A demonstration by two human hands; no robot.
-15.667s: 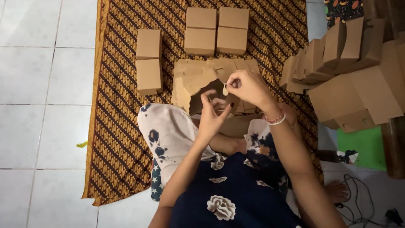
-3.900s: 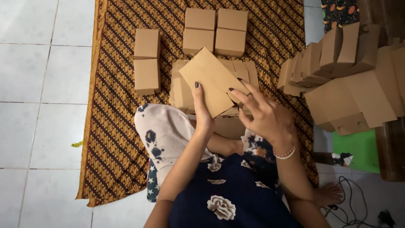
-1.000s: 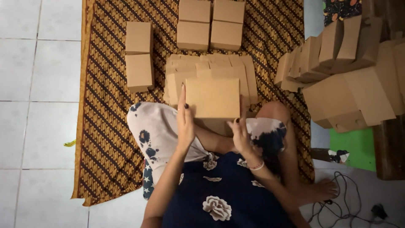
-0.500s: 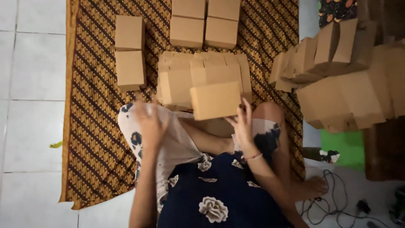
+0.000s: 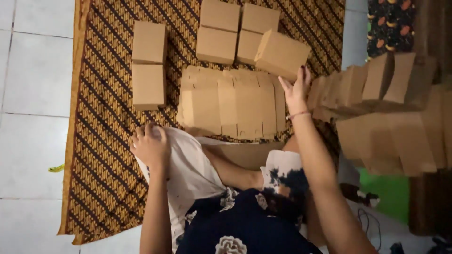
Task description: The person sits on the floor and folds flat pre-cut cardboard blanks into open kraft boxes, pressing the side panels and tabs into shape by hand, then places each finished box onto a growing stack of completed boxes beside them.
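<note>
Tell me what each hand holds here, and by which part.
Right hand touches the near bottom edge of a tilted folded box; a closed grip cannot be told. Left hand rests on the knee, holding nothing.

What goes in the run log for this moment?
right hand: touching folded box, grip unclear | left hand: on knee | flat boxes: stacked on mat

patterned mat (image 5: 103, 155) on tiled floor (image 5: 33, 94) — bearing cardboard boxes (image 5: 149, 42).

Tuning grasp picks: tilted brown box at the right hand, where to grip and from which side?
Grip the tilted box across its two short side walls, coming from above. It sits cocked against the neighbouring boxes, so its top face is exposed; the right hand already crowds its near edge.
</note>
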